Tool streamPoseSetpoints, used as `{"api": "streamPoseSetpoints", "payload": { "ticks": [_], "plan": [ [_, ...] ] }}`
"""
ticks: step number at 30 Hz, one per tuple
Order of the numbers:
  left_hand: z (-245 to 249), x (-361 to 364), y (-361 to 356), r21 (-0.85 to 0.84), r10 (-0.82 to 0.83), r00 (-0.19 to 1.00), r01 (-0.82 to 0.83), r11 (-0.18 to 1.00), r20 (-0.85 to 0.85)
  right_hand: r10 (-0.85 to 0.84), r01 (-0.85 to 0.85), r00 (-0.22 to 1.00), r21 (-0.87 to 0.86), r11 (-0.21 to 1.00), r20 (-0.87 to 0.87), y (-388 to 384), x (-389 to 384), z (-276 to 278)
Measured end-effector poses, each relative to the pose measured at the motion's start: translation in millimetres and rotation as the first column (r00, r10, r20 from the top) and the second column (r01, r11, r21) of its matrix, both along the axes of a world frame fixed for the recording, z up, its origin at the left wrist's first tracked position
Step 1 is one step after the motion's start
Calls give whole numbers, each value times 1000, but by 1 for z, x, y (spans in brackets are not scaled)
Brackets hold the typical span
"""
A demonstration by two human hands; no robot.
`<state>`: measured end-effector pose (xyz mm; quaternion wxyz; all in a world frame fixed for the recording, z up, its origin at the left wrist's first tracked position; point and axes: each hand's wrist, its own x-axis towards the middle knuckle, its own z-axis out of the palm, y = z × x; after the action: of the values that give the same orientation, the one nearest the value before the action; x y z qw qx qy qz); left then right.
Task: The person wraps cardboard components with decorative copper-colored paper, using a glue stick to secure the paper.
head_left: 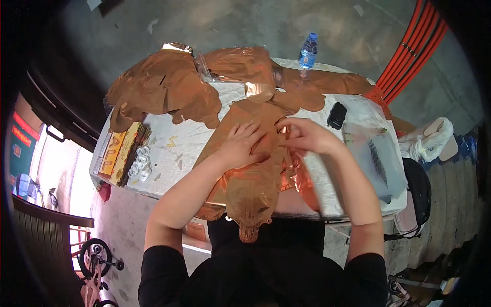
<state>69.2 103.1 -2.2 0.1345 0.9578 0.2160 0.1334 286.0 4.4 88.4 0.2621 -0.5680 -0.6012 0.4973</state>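
Observation:
A flat copper-coloured foil balloon (250,189) lies across the middle of the table, its narrow end hanging over the near edge. My left hand (244,146) rests palm down on it, fingers stretched out. At the balloon's right edge, my right hand (307,135) is closed in a pinch on the foil. A shiny crumpled flap of foil (302,181) hangs below that hand, partly over the table edge. More flat copper foil balloons (163,84) cover the far left side, and others (327,84) stretch along the back.
A water bottle (308,51) and a small black object (336,115) stand beyond my right hand. Clear plastic (365,158) lies at the right. Rolls of white ribbon (140,165) and yellow packages (117,151) sit at the left. Red tubes (409,51) rise behind the far right corner.

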Motion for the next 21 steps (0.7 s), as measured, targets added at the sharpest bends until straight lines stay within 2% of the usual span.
{"api": "streamPoseSetpoints", "payload": {
  "ticks": [1, 3, 4, 6, 7, 8, 9, 10, 11, 13, 14, 15, 16, 17, 19, 20, 21],
  "plan": [
    [0, 0, -1, -13, 9, 1000, -9, 1000, 13, 62, -62, 998, 19, 998, 7, 10, -10, -8],
    [1, -1, 1, -19, 20, 1000, -20, 1000, 24, 86, -79, 996, 213, 974, -25, 16, -40, -17],
    [2, -2, 3, -1, -11, 1000, 11, 1000, -22, 89, -81, 996, 219, 972, -26, 21, -47, -25],
    [-2, -4, 8, 19, -36, 997, 37, 999, -69, 86, -113, 992, 315, 943, 97, 31, -56, -45],
    [-6, -4, 9, -17, -40, 999, 40, 999, 3, 80, -115, 991, 385, 916, 104, 31, -60, -52],
    [-11, -5, 10, -54, -41, 996, 46, 997, 76, 85, -119, 991, 385, 915, 103, 30, -60, -59],
    [-8, -6, 10, -55, -38, 996, 42, 998, 75, 26, -52, 997, 426, 903, 66, 27, -62, -61],
    [-4, -6, 10, -132, -33, 984, 57, 990, 175, -35, 18, 999, 462, 887, 27, 23, -63, -63],
    [-1, -5, 11, -206, -22, 962, 80, 975, 272, -36, 19, 999, 461, 887, 26, 21, -64, -70],
    [-1, -7, 17, -167, -10, 955, 62, 984, 297, -163, 186, 983, 438, 879, -88, 17, -63, -88],
    [0, -10, 21, -127, 2, 946, 41, 991, 323, -170, 191, 982, 440, 878, -87, 16, -61, -95],
    [28, -17, 13, -215, 46, 973, 4, 977, 225, -167, 174, 984, 472, 864, -57, 14, -60, -100],
    [43, -24, 8, -195, 142, 982, -116, 974, 123, -167, 158, 986, 502, 850, -27, 12, -60, -102],
    [49, -32, 6, -161, 240, 970, -234, 959, 22, -151, 137, 988, 569, 811, -23, 11, -62, -102],
    [39, -58, 13, 75, 297, 954, -300, 951, 49, -146, 139, 989, 546, 826, -30, 11, -62, -103],
    [38, -69, 11, 79, 295, 954, -298, 951, 45, -133, 131, 991, 526, 840, -35, 11, -63, -102],
    [50, -77, 5, 85, 422, 900, -414, 906, -107, -134, 136, 990, 528, 838, -42, 10, -64, -99]
  ]
}}
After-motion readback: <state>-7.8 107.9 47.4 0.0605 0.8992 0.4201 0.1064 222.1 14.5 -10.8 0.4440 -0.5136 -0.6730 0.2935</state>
